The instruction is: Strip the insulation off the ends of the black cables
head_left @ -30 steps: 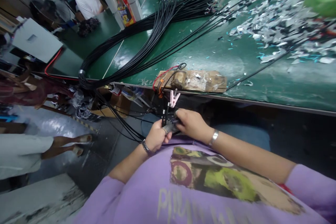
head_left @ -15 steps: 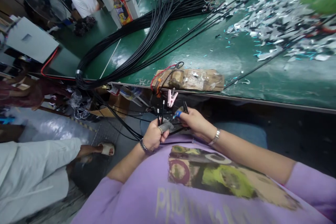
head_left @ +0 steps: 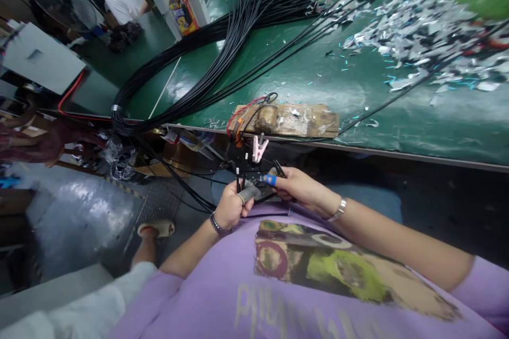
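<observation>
Below the edge of the green table, my left hand is closed in a fist round thin black cable ends that stick up from it; its forefinger wears a grey wrap. My right hand is closed too, pinching a small black tool or cable end beside a blue-taped fingertip. The two hands sit close together over my lap. A pink clip hangs from the table edge just above them.
A wooden block with red and black wires lies on the table edge. A thick bundle of black cables loops across the table and hangs off its left corner. Silver and blue scraps litter the far right. Another person's sandalled foot is at the left.
My right hand has drawn back from the left and now pinches a black piece. The passer-by at the left has walked on; only a foot and a sleeve remain.
</observation>
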Available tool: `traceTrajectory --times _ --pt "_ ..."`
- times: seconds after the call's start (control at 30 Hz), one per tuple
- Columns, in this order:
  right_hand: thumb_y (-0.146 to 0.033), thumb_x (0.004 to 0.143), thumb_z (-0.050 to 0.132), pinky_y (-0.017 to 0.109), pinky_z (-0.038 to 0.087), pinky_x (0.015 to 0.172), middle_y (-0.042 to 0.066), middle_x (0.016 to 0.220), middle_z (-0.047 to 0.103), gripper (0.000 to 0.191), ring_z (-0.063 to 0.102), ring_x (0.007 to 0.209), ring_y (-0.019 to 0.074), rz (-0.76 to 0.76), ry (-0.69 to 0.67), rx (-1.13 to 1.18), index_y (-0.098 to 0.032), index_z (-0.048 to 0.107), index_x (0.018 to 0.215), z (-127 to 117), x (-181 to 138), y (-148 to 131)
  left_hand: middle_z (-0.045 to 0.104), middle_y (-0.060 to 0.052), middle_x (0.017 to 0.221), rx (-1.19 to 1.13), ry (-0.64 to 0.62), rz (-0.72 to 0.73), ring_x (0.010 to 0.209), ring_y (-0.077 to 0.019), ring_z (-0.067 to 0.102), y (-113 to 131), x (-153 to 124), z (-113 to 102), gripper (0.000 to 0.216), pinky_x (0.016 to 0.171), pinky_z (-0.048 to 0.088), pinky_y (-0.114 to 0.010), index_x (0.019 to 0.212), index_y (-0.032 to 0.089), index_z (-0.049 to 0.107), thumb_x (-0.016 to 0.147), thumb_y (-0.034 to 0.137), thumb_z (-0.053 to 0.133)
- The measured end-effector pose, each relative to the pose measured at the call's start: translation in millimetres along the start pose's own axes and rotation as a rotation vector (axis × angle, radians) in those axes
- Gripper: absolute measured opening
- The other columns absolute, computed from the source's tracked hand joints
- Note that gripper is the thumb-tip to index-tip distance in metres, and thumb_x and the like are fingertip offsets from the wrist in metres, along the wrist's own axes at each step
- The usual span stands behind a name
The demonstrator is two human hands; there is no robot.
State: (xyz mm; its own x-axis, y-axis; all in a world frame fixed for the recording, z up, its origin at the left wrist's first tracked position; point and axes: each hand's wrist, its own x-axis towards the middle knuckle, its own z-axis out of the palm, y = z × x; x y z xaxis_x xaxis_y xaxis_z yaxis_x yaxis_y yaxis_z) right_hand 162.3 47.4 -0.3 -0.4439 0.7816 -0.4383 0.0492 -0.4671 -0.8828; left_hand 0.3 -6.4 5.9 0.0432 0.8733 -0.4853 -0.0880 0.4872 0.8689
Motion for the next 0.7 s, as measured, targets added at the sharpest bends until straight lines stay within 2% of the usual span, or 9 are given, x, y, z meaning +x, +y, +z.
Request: traceTrajectory --times 0.1,0.13,0.27,0.33,0.4,0.47,0.53,0.6,0.7 --pt "-0.046 0.068 0.062 0.025 0.032 0.052 -0.002 0.056 0.047 0.031 0.038 0.055 0.0109 -0.253 0.2 -0.307 -0.019 0.048 0.06 -5.8 -1.2 -1.5 0.041 0.009 0.036 0.019 0.012 0.012 0.027 -0.002 0.025 -0.6 -0.6 -1.0 0.034 0.031 0.013 -0.017 0.068 0.016 0.05 0.067 0.046 0.066" --pt "-0.043 0.07 0.061 0.025 0.033 0.054 -0.002 0.058 0.048 0.027 0.04 0.057 0.0117 -0.315 0.202 -0.369 -0.019 0.05 0.062 -6.7 -2.5 -2.2 0.041 0.009 0.036 0.025 0.013 0.014 0.027 -0.002 0.025 -0.7 -0.8 -1.0 0.034 0.031 0.013 -0.017 0.068 0.016 0.049 0.068 0.046 0.066" --pt "-0.036 0.07 0.059 0.025 0.034 0.056 -0.002 0.059 0.049 0.021 0.042 0.058 0.012 -0.453 0.066 -0.459 -0.019 0.05 0.062 -2.0 -8.1 -5.0 0.042 0.009 0.037 0.06 -0.009 -0.005 0.027 -0.002 0.025 0.9 -1.2 0.6 0.036 0.031 0.013 -0.017 0.067 0.017 0.048 0.068 0.047 0.066" --pt "-0.039 0.068 0.061 0.025 0.033 0.055 -0.003 0.056 0.046 0.026 0.04 0.056 0.0109 -0.428 0.004 -0.362 -0.019 0.048 0.057 2.3 -8.0 -5.0 0.04 0.009 0.036 0.078 -0.04 -0.016 0.027 -0.0018 0.023 2.7 -1.4 1.8 0.037 0.03 0.012 -0.017 0.066 0.017 0.047 0.068 0.048 0.066" --pt "-0.044 0.065 0.063 0.024 0.032 0.05 -0.005 0.053 0.043 0.031 0.036 0.051 0.009 -0.291 -0.037 -0.161 -0.019 0.048 0.058 3.8 -4.9 -3.1 0.036 0.01 0.034 0.082 -0.066 -0.013 0.027 -0.0017 0.022 3.8 -1.7 2.2 0.037 0.03 0.011 -0.017 0.064 0.017 0.047 0.069 0.048 0.066" --pt "-0.049 0.06 0.066 0.022 0.026 0.044 -0.007 0.05 0.04 0.035 0.03 0.045 0.0068 -0.118 0.036 0.066 -0.019 0.046 0.061 0.5 0.0 -0.1 0.034 0.01 0.034 0.07 -0.075 -0.013 0.027 -0.0017 0.02 3.8 -2.1 1.1 0.037 0.03 0.012 -0.017 0.064 0.017 0.047 0.069 0.048 0.065" --pt "-0.049 0.054 0.068 0.02 0.02 0.04 -0.008 0.049 0.039 0.039 0.025 0.042 0.0051 -0.017 0.203 0.236 -0.02 0.043 0.062 -6.7 4.3 2.8 0.034 0.011 0.033 0.047 -0.06 -0.015 0.026 -0.0019 0.021 2.9 -2.3 -1.3 0.036 0.03 0.012 -0.017 0.063 0.017 0.047 0.069 0.047 0.066" --pt "-0.044 0.053 0.071 0.02 0.019 0.039 -0.008 0.05 0.04 0.038 0.026 0.042 0.0046 -0.027 0.298 0.264 -0.02 0.043 0.062 -13.6 5.7 4.6 0.038 0.01 0.035 0.017 -0.033 -0.009 0.026 -0.0026 0.026 2.1 -2.0 -3.6 0.035 0.03 0.016 -0.016 0.064 0.017 0.048 0.067 0.047 0.066" --pt "-0.036 0.051 0.075 0.02 0.025 0.041 -0.007 0.054 0.044 0.036 0.034 0.045 0.0061 -0.08 0.191 0.136 -0.02 0.048 0.068 -15.2 1.8 4.9 0.051 0.005 0.042 0.0 -0.012 -0.02 0.031 -0.0061 0.042 2.6 -0.4 -4.3 0.036 0.031 0.025 -0.017 0.066 0.016 0.05 0.064 0.047 0.068"
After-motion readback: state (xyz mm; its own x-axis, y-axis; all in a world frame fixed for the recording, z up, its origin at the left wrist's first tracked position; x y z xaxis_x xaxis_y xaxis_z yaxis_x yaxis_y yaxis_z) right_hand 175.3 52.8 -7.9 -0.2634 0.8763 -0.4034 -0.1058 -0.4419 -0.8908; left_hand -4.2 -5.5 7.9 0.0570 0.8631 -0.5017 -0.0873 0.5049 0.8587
